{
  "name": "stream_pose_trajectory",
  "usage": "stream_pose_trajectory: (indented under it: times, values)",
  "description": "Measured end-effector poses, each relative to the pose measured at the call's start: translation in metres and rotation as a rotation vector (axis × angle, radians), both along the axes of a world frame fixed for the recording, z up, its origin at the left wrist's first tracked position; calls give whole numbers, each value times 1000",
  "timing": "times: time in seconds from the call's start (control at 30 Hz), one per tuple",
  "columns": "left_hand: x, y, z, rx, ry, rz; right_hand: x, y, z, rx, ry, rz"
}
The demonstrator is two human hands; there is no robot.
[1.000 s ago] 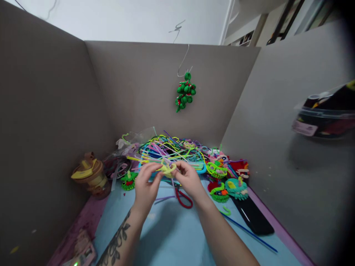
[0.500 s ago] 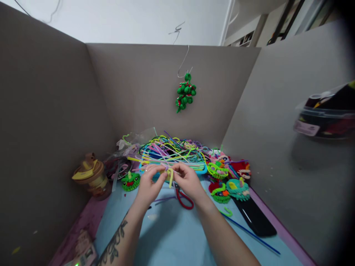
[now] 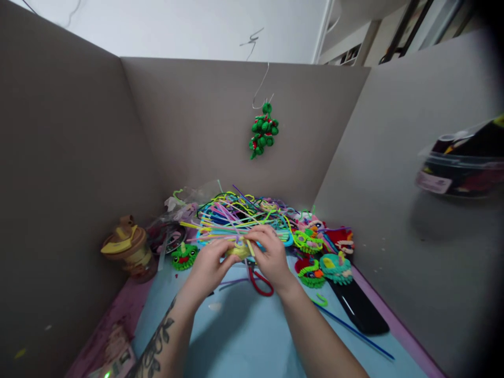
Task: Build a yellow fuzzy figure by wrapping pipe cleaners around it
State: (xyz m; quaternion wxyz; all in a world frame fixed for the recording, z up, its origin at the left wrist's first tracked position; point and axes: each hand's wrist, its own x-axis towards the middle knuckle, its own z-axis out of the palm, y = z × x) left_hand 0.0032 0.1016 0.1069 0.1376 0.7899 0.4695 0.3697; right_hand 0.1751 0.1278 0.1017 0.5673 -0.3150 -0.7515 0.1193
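Between my hands is a small yellow pipe-cleaner piece [image 3: 239, 251] with a bit of lilac at its top. My left hand [image 3: 214, 262] pinches its left side, thumb below and fingers behind. My right hand [image 3: 270, 254] is closed at its right side, gripping a pale yellow pipe-cleaner end [image 3: 250, 248] that sticks out by the fingertips. Just below my right hand lie red-handled scissors [image 3: 260, 283], their blades partly hidden. A purple pipe cleaner [image 3: 234, 282] rests on the blue table surface beside them. Behind my hands a blue tray [image 3: 289, 239] is heaped with pipe cleaners [image 3: 236, 212].
Finished fuzzy figures [image 3: 311, 273] sit at right, beside a black phone [image 3: 360, 307] and a dark blue pipe cleaner [image 3: 354, 329]. At left stand a green figure [image 3: 184, 256] and a brown lidded cup [image 3: 128, 249]. A green ornament [image 3: 264, 131] hangs on the grey back panel.
My hands have turned the yellow piece, so more of its rounded body shows. The loose yellow end that hung down between my hands now lies up against my right fingertips.
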Motion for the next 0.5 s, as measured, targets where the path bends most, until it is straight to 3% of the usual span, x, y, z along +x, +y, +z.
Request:
stream_pose_trajectory:
  times: [0.1,0.2,0.5]
  values:
    - [-1,-1,-1,-32,-85,68,-1,-1,-1,56,-63,10]
    - [-2,1,-4,-33,-139,110,-4,-3,-2,16,-49,44]
    - [0,4,-5,-132,-347,52,-7,-7,1,-84,50,70]
